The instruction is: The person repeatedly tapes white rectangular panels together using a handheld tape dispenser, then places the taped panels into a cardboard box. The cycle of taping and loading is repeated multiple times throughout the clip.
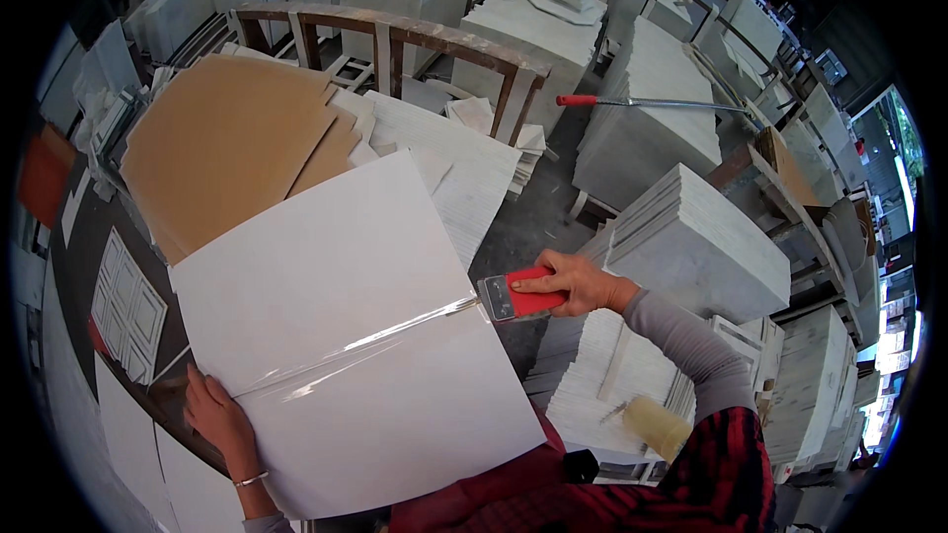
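A large white cardboard sheet or flat box [395, 385] lies tilted in front of me, with a seam across its middle. Along that seam runs a shiny strip of clear tape [365, 341], wrinkled in places. My right hand [578, 284] is closed round a red tape dispenser [533, 294], whose metal head is at the cardboard's right edge, where the strip ends. At the lower left edge of the cardboard rests my left hand [219, 424], its fingers stretched out against the side. Whether its thumb is under the edge is hidden.
Brown cardboard sheets [227, 138] lie beyond the white one, before a worn wooden rack [395, 25]. Stacks of white stone slabs [691, 237] stand on the right. A pale yellow cylinder [657, 427] lies on one stack; a red-handled metal rod [642, 102] crosses another.
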Demonstrator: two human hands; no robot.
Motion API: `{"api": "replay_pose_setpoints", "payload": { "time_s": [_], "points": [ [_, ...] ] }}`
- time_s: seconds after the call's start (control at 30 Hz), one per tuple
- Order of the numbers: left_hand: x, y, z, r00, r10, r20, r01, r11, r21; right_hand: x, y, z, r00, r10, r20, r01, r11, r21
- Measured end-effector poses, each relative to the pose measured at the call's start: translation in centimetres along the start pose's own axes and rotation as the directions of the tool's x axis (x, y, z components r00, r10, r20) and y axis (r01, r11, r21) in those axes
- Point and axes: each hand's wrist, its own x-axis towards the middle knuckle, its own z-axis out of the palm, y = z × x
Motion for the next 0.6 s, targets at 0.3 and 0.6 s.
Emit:
{"api": "replay_pose_setpoints", "payload": {
  "time_s": [0.3,0.6],
  "points": [
    [-2.1,23.2,-1.0,0.621,0.779,0.087,-0.704,0.603,-0.376,-0.4,0.5,3.5,0.993,0.003,-0.117,0.018,0.985,0.172],
    [-2.5,31.6,0.7,0.517,0.853,-0.073,-0.772,0.428,-0.470,-1.4,0.2,5.0,0.987,0.061,-0.149,-0.031,0.980,0.197]
  ]
}}
